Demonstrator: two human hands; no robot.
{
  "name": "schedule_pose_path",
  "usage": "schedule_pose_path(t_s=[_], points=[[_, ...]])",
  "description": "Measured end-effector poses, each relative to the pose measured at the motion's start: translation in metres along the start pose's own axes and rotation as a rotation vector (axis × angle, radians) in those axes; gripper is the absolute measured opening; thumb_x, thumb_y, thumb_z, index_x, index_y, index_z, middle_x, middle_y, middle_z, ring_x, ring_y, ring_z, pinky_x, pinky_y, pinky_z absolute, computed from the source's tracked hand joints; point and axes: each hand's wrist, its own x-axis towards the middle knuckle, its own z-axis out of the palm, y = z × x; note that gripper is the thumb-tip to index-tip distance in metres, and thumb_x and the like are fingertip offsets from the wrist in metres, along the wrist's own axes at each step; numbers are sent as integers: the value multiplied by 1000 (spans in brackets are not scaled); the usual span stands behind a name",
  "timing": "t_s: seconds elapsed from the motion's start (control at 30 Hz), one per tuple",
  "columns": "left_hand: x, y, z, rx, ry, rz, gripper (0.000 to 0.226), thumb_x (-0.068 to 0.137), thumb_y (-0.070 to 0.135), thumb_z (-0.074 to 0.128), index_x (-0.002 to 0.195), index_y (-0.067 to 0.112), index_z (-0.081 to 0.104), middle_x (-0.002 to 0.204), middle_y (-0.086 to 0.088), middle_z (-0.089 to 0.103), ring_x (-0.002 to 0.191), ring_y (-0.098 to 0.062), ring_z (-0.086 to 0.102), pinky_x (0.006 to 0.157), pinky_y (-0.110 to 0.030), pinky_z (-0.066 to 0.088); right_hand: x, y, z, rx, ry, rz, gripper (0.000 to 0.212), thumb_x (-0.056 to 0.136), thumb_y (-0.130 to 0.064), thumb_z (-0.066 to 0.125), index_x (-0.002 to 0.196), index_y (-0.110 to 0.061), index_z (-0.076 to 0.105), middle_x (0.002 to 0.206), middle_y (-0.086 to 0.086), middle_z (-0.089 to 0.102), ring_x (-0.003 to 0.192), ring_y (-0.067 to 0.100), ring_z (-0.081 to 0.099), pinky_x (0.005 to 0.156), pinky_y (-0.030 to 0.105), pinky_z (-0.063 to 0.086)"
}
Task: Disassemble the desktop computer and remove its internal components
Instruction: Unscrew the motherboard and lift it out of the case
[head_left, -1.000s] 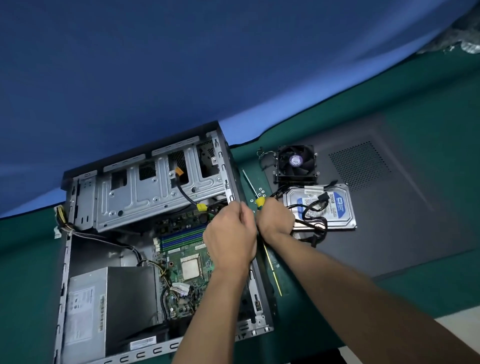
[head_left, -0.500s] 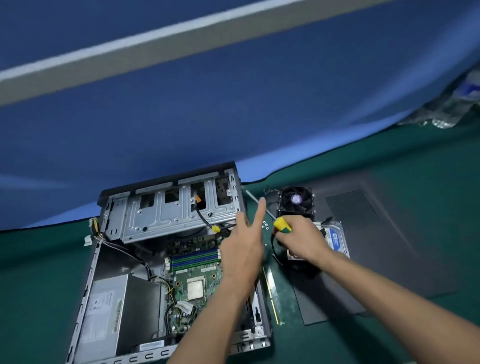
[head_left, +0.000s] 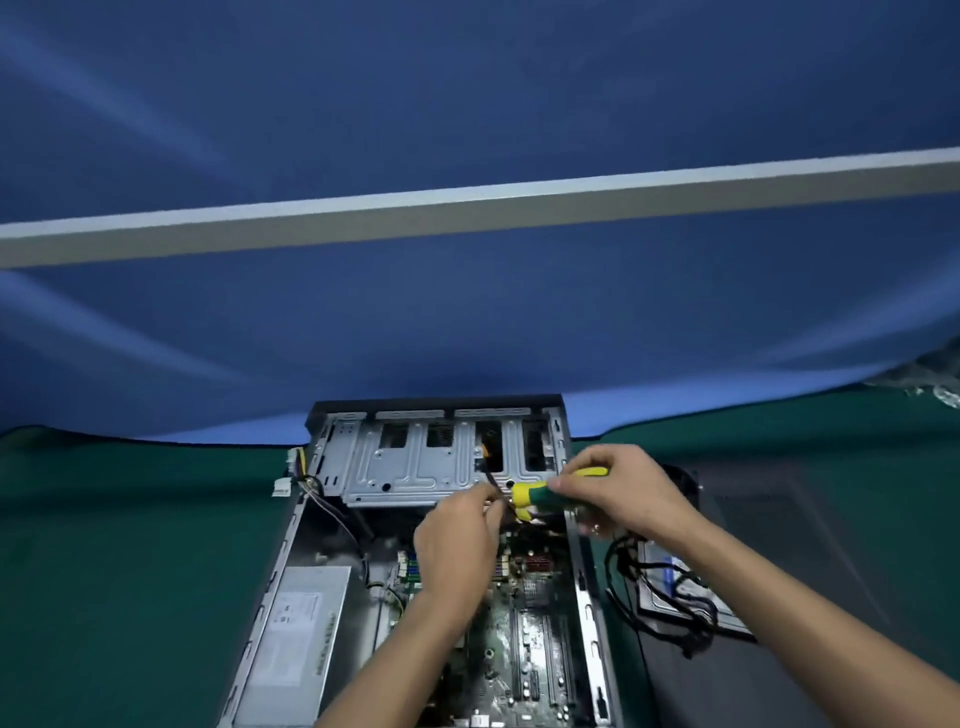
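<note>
- head view: the open computer case (head_left: 589, 597) lies flat on the green mat, motherboard (head_left: 524, 639) inside it.
- right hand (head_left: 618, 493) curls round a yellow-green screwdriver (head_left: 545, 491) at the case's far right corner.
- left hand (head_left: 457, 545) sits beside the tip, fingers bent; what they pinch, i cannot tell.
- the board looks stiff but fragile: best lifted by its edges.

Right hand (head_left: 618, 493) fingers curled in a grip; left hand (head_left: 457, 540) fingers bent forward, pinching
</note>
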Motion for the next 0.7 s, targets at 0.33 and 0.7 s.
schedule_pose_path(t_s=[0.33,0.7], points=[[-1,-79,34,-197,-291,-276,27,94,18,47,120,15,52,115,0,58,102,-17,56,78,-29,46,16,-13,94,-642,320,-66,18,81,-42,62,77,-26,54,48,-6,53,43,7,48,40,23,29],[-6,-117,62,-32,-392,-344,45,92,16,50,135,7,39,140,-6,37,128,-21,33,102,-29,33,26,10,155,-652,330,-111,24,88,-42,60,94,-19,62,66,-11,60,57,7,58,52,25,47]])
